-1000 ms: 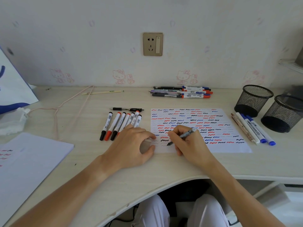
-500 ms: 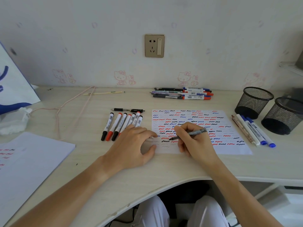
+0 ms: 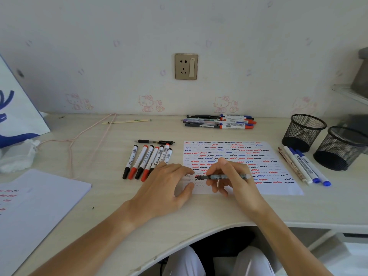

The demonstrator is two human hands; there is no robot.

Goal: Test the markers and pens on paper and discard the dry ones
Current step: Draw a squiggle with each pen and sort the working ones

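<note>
Most of the paper (image 3: 278,188) is squiggled already. Right hand (image 3: 235,176) pinches a grey pen (image 3: 225,177) level, just above the sheet's near-left corner; left hand (image 3: 165,186) pinches what looks like its cap (image 3: 186,177). Untested, likely: marker row (image 3: 147,162), back pile (image 3: 219,122) on the worktop (image 3: 298,212).

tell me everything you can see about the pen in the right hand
The pen is slim, with a grey-blue patterned barrel that looks like plastic and a pale far end. It lies nearly level just above the test paper, dark tip pointing toward the left hand. The right hand pinches it mid-barrel between thumb and fingers. The left hand holds a pale piece, probably its cap, right at the tip; whether the two touch cannot be told.
</note>
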